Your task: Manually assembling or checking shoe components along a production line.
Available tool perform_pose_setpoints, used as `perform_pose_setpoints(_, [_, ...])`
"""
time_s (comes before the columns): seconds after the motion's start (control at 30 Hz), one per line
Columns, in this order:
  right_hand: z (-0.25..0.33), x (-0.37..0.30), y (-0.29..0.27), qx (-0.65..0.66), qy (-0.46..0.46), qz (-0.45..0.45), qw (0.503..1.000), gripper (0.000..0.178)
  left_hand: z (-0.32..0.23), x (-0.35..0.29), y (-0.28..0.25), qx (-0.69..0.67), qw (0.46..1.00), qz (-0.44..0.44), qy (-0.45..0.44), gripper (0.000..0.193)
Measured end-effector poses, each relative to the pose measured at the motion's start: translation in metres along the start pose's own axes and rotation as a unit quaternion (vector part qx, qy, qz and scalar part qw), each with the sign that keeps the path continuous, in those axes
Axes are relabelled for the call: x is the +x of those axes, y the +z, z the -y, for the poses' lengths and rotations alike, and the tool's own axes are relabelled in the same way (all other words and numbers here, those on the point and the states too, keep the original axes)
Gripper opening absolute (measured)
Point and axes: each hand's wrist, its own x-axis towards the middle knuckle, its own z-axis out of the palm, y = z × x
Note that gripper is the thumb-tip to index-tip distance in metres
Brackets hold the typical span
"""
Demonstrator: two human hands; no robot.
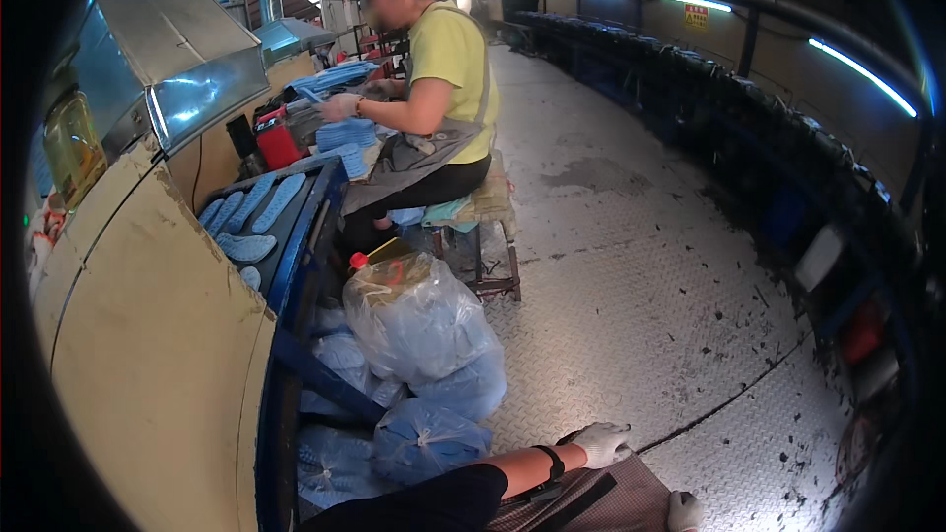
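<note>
My left hand (603, 443), in a whitish knit glove, is at the lower middle with its fingers closed at the upper edge of a brown checked apron (616, 500). A dark band circles that wrist. At the bottom edge, my right hand (683, 510), gloved too, shows only in part beside the apron's right side; its fingers are hidden. Nearest to my left arm lie tied clear plastic bags of blue pieces (429, 438). Behind them stands a larger clear bag (419, 320).
On the left, blue sole-shaped pieces (279, 203) lie on a blue-framed conveyor (330, 202) beside a beige panel (148, 335). Ahead, a co-worker in a yellow shirt (448, 69) sits on a stool (503, 207), handling blue pieces. Metal plate flooring (631, 266) runs along a dark machine line (709, 108).
</note>
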Motion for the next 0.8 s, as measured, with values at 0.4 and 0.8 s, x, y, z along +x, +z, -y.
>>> perform_pose_setpoints(0.4, [-0.016, 0.007, 0.003, 0.009, -0.001, -0.007, 1.000, 0.048, 0.001, 0.006, -0.001, 0.014, 1.000, 0.024, 0.010, 0.028])
perform_pose_setpoints(0.8, [0.010, -0.010, -0.006, -0.096, 0.018, -0.120, 0.988, 0.043, 0.002, 0.015, 0.010, 0.011, 0.998, 0.063, -0.006, 0.036])
